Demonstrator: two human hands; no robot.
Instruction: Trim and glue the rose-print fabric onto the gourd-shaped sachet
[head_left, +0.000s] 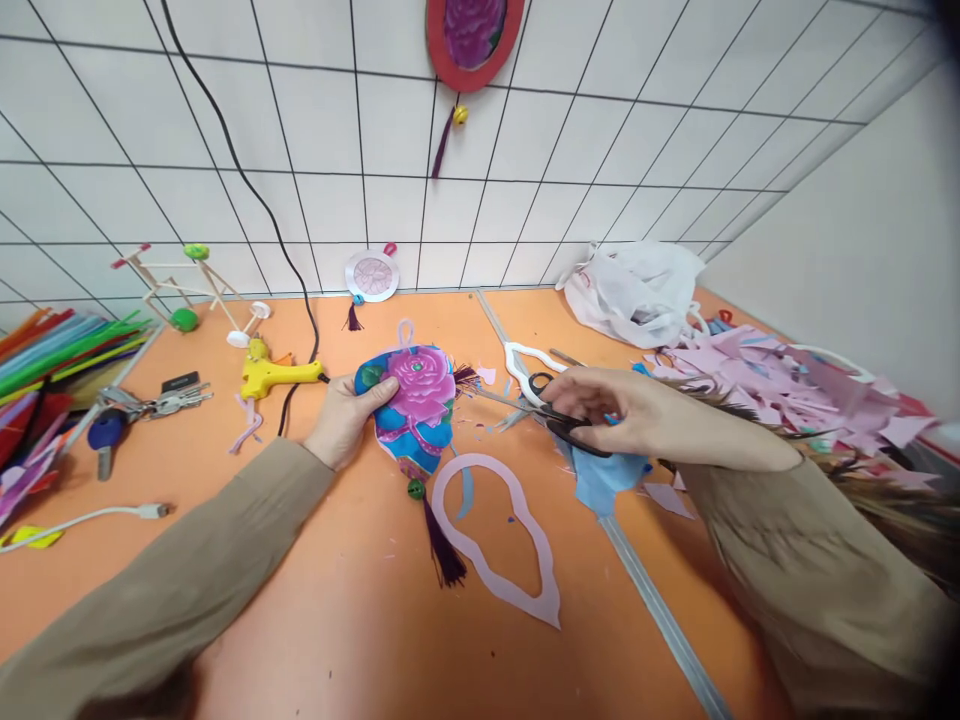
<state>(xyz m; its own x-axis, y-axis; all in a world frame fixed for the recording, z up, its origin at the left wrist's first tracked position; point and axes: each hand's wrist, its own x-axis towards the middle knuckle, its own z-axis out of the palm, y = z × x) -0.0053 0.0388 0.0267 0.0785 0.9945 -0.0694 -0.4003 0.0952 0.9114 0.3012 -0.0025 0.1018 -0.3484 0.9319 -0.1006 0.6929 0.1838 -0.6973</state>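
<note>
Between the thumb and fingers of my left hand (343, 418) is a blue floral fabric ornament (420, 390) with a large pink flower. A loop stands at its top; a green bell (415, 489) and a dark purple tassel (442, 545) hang below it. My right hand (604, 405) grips black-handled scissors (566, 425), with the blades pointing left toward the ornament's right edge, where a small dark tassel sticks out. Whether the blades touch that tassel I cannot tell. Just below the hands, a pink gourd-shaped paper frame (480, 555) lies flat on the orange table (337, 620).
A yellow glue gun (277, 372) and keys (172, 400) lie to the left. White-handled scissors (517, 365), blue scraps (607, 480) and pink paper scraps (757, 380) lie to the right. A white plastic bag (630, 295) sits against the tiled wall.
</note>
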